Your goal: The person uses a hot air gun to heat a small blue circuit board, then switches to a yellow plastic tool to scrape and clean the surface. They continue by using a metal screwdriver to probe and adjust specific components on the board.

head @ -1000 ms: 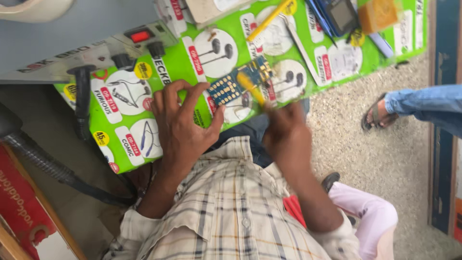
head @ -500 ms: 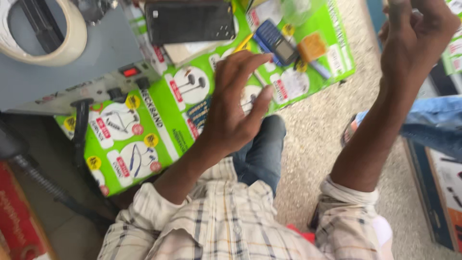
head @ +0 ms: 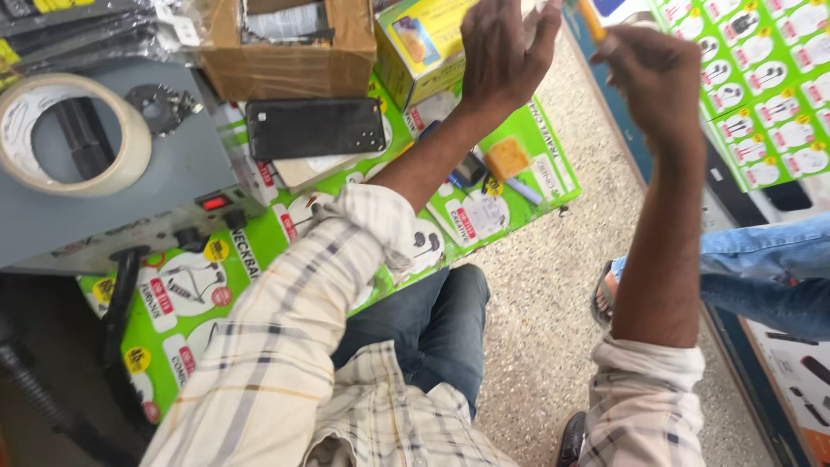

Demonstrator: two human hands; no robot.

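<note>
- The right hand (head: 653, 73) is raised with its fingers curled shut around a thin yellow-orange tool (head: 590, 19), whose tip pokes out above the knuckles.
- The left hand (head: 501, 52) is lifted beside it, near but apart, fingers bent around something at the top edge; I cannot tell what, nor how tightly.
- Below the left hand stands a yellow carton (head: 424, 43).
- On the green printed sheet (head: 484, 216) lie an orange sponge (head: 507, 158) and a black phone (head: 315, 128).
- A tape roll (head: 73, 134) rests on the grey unit (head: 164, 182).
</note>
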